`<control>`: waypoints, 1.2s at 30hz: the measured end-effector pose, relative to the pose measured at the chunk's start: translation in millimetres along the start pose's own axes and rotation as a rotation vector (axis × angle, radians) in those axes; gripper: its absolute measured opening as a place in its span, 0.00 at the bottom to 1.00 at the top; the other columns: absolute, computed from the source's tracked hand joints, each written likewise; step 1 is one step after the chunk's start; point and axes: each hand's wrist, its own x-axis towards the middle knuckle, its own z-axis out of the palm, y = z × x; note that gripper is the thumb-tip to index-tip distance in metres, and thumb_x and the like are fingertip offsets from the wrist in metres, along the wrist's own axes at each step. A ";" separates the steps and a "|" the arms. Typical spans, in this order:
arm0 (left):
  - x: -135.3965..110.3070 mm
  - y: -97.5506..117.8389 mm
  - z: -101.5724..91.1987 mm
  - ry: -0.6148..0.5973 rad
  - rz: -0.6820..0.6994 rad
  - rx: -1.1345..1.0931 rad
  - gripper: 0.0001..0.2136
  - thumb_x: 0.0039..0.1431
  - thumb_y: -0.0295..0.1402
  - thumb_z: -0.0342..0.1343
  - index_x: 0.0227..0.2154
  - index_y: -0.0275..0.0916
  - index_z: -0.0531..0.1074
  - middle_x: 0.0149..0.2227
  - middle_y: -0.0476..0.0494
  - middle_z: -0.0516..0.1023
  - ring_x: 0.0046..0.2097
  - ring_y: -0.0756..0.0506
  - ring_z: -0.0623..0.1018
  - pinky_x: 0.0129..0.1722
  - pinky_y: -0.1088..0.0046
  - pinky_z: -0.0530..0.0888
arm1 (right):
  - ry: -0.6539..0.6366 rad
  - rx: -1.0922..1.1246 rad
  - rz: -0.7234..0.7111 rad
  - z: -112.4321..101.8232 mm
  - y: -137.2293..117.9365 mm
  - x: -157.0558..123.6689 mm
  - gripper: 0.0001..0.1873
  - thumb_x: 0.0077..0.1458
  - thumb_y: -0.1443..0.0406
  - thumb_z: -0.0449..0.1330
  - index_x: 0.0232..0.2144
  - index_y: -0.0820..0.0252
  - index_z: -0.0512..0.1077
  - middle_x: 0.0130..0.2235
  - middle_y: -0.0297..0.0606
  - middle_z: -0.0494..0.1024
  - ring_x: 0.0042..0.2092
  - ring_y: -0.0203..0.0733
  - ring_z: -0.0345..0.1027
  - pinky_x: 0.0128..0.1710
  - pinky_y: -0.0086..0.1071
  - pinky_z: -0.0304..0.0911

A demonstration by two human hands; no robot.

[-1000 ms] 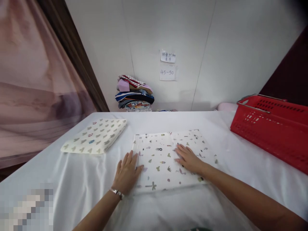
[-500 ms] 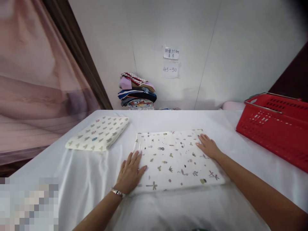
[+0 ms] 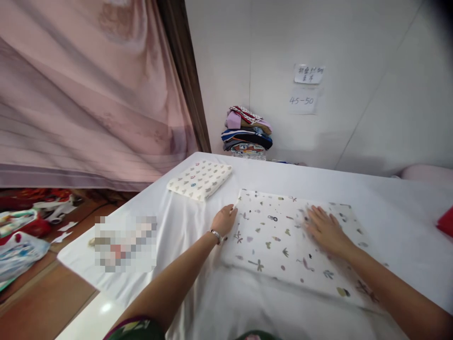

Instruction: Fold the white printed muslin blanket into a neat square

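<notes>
A folded white cloth (image 3: 283, 245) printed with small plants and birds lies flat on the white-covered table in front of me. My left hand (image 3: 224, 223), with a bracelet at the wrist, rests along its left edge, fingers extended and thumb low beside the edge. On top of the cloth, right of its middle, my right hand (image 3: 326, 230) lies palm down with fingers spread, slightly blurred. A second folded cloth (image 3: 201, 179), cream with grey cloud-like shapes, sits farther back to the left, apart from both hands.
A blurred-out patch (image 3: 125, 244) covers something on the table's left part. Against the wall stands a stack of folded fabrics (image 3: 247, 132). A pink curtain (image 3: 88, 94) hangs at left, above bags (image 3: 21, 255) on the floor. A red basket (image 3: 446, 222) shows at the right edge.
The view has turned left, showing the floor and cutting off most of the basket. My right hand has moved inward from the cloth's right edge; my left hand has slid farther up the left edge.
</notes>
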 end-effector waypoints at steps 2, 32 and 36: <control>8.5 1.0 1.6 0.000 -0.047 0.009 0.16 0.60 0.38 0.42 0.45 0.39 0.69 0.45 0.42 0.74 0.44 0.44 0.74 0.42 0.71 0.67 | -0.012 0.035 -0.084 1.6 -27.8 8.2 0.35 0.57 0.46 0.36 0.61 0.56 0.50 0.64 0.38 0.44 0.64 0.49 0.33 0.61 0.50 0.37; -2.8 3.0 -24.1 -0.542 -0.237 -0.613 0.21 0.42 0.47 0.59 0.35 0.35 0.69 0.33 0.43 0.76 0.31 0.47 0.74 0.25 0.75 0.67 | -0.075 0.240 -0.108 12.4 -71.0 -24.0 0.33 0.58 0.48 0.40 0.60 0.58 0.54 0.64 0.40 0.47 0.64 0.47 0.33 0.61 0.50 0.33; 3.0 50.4 -40.3 -0.499 -0.092 -0.609 0.22 0.45 0.46 0.57 0.38 0.35 0.68 0.35 0.44 0.75 0.31 0.49 0.72 0.25 0.77 0.64 | -0.042 0.629 0.028 -3.2 -76.6 -29.8 0.32 0.55 0.47 0.44 0.58 0.54 0.57 0.63 0.37 0.51 0.64 0.46 0.38 0.61 0.47 0.42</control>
